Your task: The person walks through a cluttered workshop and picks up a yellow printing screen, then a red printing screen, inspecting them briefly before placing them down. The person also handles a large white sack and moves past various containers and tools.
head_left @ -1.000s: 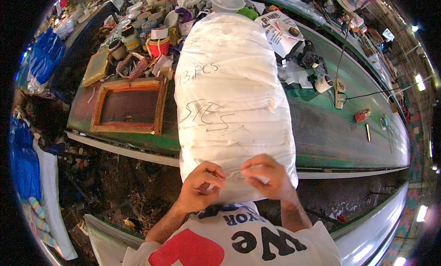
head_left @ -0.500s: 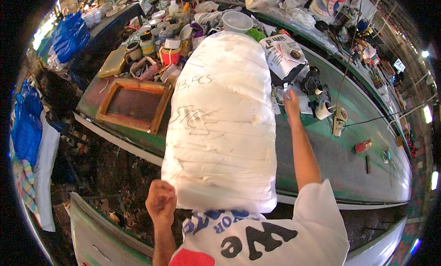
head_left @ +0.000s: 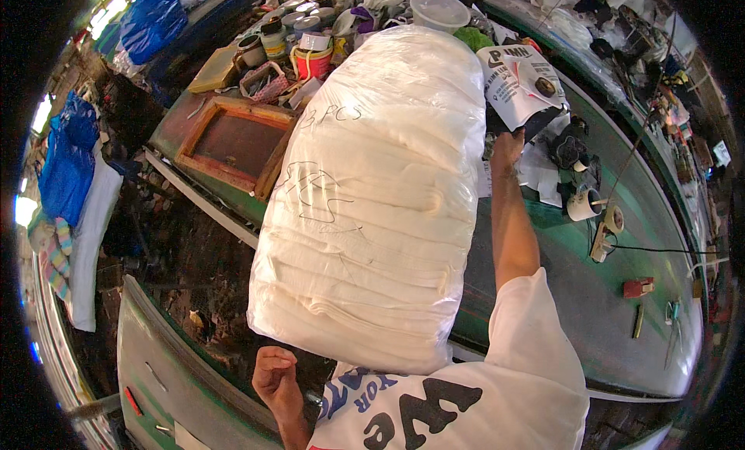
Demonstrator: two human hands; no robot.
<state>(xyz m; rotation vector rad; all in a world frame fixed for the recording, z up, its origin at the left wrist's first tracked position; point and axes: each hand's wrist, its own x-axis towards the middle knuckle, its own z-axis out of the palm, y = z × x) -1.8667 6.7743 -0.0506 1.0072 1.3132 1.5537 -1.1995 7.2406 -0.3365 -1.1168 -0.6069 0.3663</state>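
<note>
A large clear plastic bag packed with folded white cloth [head_left: 372, 209], marked with handwriting, stands upright against my front and fills the middle of the view. Low beside its bottom left corner, my left hand [head_left: 276, 376] is held in a loose fist with nothing visible in it. My right arm stretches past the bag's right side. At its end, my right hand [head_left: 507, 149] is at the lower edge of a black piece [head_left: 535, 124] under a white printed sheet [head_left: 518, 81]. The fingertips there are too hidden to show a grip.
A wood-framed screen [head_left: 237, 147] lies left on the long green-grey table [head_left: 566, 295]. Behind it are a red bucket [head_left: 313, 62], several jars and a clear round tub [head_left: 440, 13]. Toward the right lie a white cup [head_left: 582, 205], a power strip [head_left: 601, 240] and a red block [head_left: 638, 288].
The view has shifted, and the bag now leans more to the right at its top. My right hand has moved from the clutter beside the bag up to the black piece. My left hand stays low.
</note>
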